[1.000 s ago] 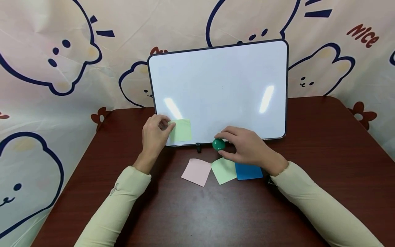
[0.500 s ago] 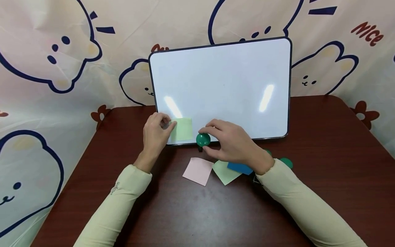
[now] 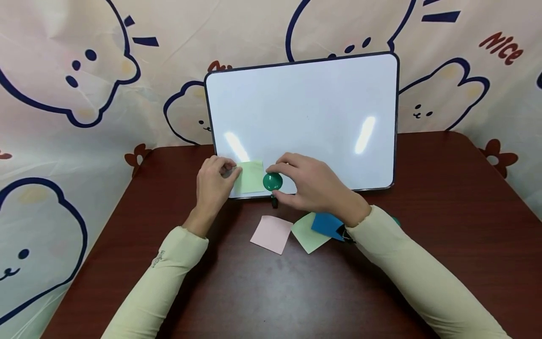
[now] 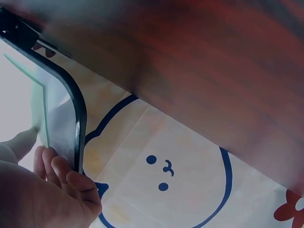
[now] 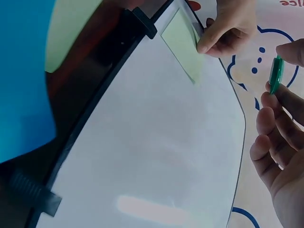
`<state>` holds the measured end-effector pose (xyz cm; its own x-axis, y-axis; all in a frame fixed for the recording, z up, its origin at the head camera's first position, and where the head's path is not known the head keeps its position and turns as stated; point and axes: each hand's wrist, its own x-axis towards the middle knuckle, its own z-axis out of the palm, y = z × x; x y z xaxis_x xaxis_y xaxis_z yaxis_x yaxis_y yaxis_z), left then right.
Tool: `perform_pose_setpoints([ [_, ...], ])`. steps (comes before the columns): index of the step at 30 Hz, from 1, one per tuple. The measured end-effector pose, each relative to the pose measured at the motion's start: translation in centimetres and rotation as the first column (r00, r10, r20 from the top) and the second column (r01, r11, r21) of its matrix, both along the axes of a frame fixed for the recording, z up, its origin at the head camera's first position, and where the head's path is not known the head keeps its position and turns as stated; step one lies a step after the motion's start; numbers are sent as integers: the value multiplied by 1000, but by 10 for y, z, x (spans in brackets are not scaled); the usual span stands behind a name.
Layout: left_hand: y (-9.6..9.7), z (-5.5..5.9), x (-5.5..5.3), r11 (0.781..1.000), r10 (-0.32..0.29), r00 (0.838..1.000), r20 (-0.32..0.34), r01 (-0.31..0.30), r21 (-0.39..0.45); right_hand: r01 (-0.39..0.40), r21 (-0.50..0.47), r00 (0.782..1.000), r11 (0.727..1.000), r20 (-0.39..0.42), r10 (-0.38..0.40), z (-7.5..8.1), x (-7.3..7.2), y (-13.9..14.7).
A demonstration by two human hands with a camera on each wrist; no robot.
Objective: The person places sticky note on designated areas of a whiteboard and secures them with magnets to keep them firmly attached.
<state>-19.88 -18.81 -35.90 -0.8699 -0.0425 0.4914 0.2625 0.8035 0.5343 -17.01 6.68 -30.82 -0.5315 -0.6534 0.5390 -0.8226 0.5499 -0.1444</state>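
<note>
A light green sticky note [image 3: 251,178] lies against the lower left of a black-framed whiteboard [image 3: 305,117]. My left hand [image 3: 213,182] pinches the note's left edge between thumb and fingers; in the left wrist view its curled fingers [image 4: 61,171] are at the board's frame. My right hand [image 3: 317,183] pinches a round, flat green magnet [image 3: 273,181] by its rim, just right of the note in the head view. From the right wrist view, the magnet [image 5: 276,75] appears edge-on between thumb and fingertip, standing off from the board.
A pink note [image 3: 272,234], another light green note [image 3: 306,235] and a blue note [image 3: 325,225] lie on the dark wooden table [image 3: 271,292] before the board. A second green disc [image 3: 396,220] peeks from behind the right sleeve. Black feet [image 3: 274,202] support the board.
My right hand has carried the green magnet leftward and slightly up, from right of the black foot to beside the note. The left hand stays put on the note.
</note>
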Motion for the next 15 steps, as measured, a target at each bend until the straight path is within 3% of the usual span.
perform_pose_setpoints([
  [15,-2,0,1,1000,-17,1000,-12,17,9,43,40,999,998,0,-43,-4,-28,-31],
])
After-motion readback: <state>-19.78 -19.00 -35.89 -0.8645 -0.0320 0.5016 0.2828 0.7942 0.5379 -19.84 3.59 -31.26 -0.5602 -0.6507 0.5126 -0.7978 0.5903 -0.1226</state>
